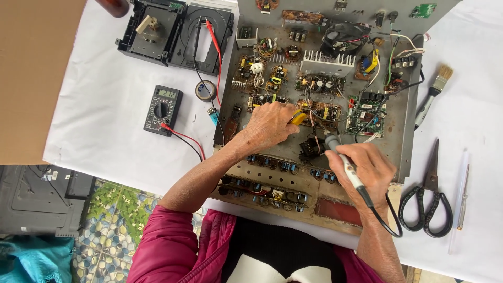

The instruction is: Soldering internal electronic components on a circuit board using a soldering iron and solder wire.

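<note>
Nearest the body: pink sleeves, then the front edge of an open metal chassis [403, 141] lying flat on the white-covered worktop [105, 105].

Right hand [369, 170] over the chassis front, right of centre. Grip closed pen-fashion around a soldering iron [346, 167], grey handle, black cord trailing back past the wrist. Tip points up-left, at or very near a dark coil part [312, 148]; contact cannot be told.

Left hand [270, 126] mid-chassis, just left of the iron. Fingers pinched shut on a small yellow piece [298, 118], possibly a tool handle; too small to tell.

Handling, by judgement: iron light and stiff; hold by the handle only, tip likely hot, cord may drag. Chassis looks heavy and rigid, rusty edges; boards and loose wires on it fragile, so take it by the bare side walls.

Right of chassis: black scissors [427, 199], a clear-handled screwdriver [462, 199], further up a brush [432, 94].

Left: multimeter [163, 110], red and black leads running out. Beyond it a roll of tape [205, 90].

Far edge: a black disc-drive unit [173, 31], opened. Brown cardboard [36, 68] far left.
</note>
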